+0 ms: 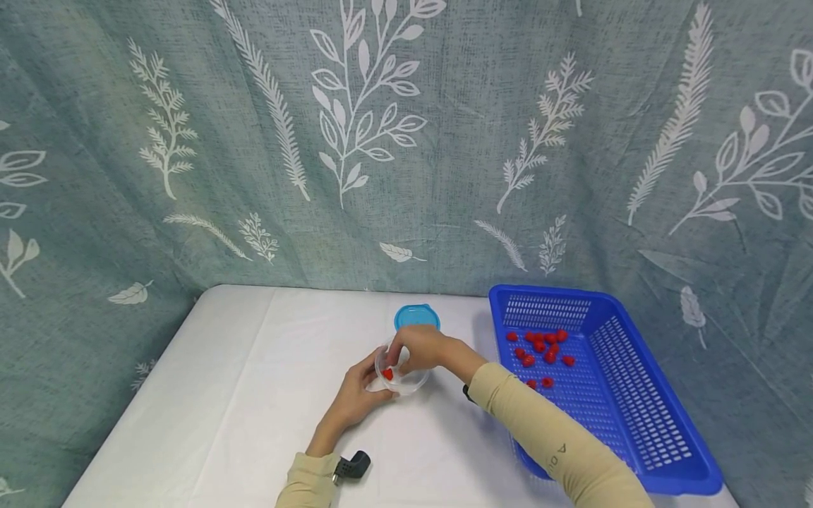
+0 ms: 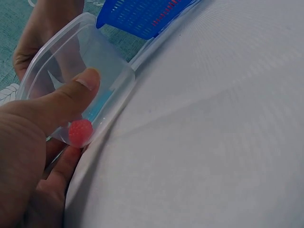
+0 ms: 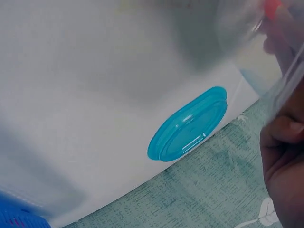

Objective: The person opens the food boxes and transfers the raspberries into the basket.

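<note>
A clear plastic container (image 1: 414, 386) stands on the white-covered table. My left hand (image 1: 356, 396) grips its side, with the thumb (image 2: 78, 97) against the near wall and the fingers at its base. One red raspberry (image 2: 80, 132) lies low in the container, close to the left fingers. Reaching in over the rim from the right, my right hand (image 1: 420, 347) has its fingers bent downward inside, apart from the raspberry and with nothing visible between them. Just behind the container lies a blue lid (image 3: 192, 127).
To the right stands a blue perforated basket (image 1: 635, 402) with several raspberries (image 1: 539, 346) on its floor, mostly toward the back. The right forearm passes over its near left edge. A patterned green cloth (image 1: 406, 212) hangs behind the table (image 1: 254, 367).
</note>
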Action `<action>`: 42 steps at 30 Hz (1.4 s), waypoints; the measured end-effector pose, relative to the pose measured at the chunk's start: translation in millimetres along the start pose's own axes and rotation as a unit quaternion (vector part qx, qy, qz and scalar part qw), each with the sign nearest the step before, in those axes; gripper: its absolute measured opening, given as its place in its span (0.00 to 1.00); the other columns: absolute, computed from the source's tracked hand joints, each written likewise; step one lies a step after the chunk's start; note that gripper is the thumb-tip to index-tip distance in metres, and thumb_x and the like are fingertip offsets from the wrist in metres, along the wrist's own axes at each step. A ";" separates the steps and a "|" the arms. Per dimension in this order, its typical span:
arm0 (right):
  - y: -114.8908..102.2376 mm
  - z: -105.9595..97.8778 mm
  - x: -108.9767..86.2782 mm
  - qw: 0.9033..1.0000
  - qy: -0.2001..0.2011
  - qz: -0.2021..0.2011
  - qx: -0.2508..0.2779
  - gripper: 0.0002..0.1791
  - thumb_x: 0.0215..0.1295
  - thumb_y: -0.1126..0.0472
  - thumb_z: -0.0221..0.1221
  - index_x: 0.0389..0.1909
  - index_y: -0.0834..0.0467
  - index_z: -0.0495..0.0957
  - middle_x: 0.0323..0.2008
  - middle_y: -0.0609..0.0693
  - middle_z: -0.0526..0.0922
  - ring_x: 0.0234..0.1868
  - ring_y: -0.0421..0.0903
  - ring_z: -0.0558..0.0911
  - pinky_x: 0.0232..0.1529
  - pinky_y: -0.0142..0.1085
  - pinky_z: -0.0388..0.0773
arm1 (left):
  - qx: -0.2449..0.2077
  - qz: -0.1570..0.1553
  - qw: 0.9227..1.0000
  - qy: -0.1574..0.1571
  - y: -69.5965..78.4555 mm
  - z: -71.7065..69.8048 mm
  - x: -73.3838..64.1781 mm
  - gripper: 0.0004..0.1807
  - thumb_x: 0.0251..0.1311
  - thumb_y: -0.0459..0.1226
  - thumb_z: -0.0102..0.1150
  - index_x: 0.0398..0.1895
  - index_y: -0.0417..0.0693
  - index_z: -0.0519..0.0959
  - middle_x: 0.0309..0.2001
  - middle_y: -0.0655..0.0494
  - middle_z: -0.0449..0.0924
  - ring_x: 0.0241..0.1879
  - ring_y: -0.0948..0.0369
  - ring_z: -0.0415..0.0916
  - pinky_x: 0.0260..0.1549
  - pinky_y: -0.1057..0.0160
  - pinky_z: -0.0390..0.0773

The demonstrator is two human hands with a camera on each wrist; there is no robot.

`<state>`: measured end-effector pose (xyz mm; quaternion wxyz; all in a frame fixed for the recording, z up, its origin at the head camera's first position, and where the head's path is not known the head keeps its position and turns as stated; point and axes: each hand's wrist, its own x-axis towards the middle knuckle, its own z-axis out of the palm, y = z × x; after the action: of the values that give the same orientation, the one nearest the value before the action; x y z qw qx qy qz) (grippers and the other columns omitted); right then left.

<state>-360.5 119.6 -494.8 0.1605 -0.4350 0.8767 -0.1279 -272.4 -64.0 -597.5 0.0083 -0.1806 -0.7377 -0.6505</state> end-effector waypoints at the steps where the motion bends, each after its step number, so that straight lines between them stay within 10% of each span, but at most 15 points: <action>1: -0.7 1.1 0.1 1.000 0.001 0.007 -0.013 0.12 0.56 0.60 0.75 0.41 0.44 0.91 0.39 0.33 0.89 0.49 0.37 0.84 0.50 0.39 0.84 | 0.000 -0.001 1.000 -0.001 0.0 0.1 0.0 0.51 0.51 0.27 0.75 0.78 0.41 0.59 0.75 0.45 0.65 0.73 0.52 0.66 0.70 0.61 0.70; 20: -8.3 22.0 3.5 0.994 0.083 0.022 -0.067 0.06 0.52 0.53 0.77 0.30 0.41 0.90 0.31 0.32 0.88 0.37 0.39 0.86 0.25 0.31 0.74 | 0.029 -0.014 0.999 0.017 2.7 0.6 -1.9 0.51 0.52 0.30 0.76 0.78 0.39 0.59 0.73 0.42 0.68 0.71 0.48 0.68 0.69 0.59 0.71; 42: -6.7 15.6 -1.2 0.996 0.076 0.037 0.025 0.08 0.53 0.57 0.75 0.31 0.42 0.88 0.30 0.32 0.88 0.40 0.33 0.83 0.33 0.33 0.76 | 0.009 -0.014 1.000 0.016 4.1 1.7 -1.1 0.49 0.52 0.28 0.75 0.77 0.41 0.61 0.71 0.42 0.70 0.67 0.47 0.73 0.67 0.56 0.74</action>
<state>-348.9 115.3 -506.4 0.1085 -0.3868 0.8987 -0.1761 -269.8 -62.3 -594.1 0.0123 -0.1595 -0.7456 -0.6469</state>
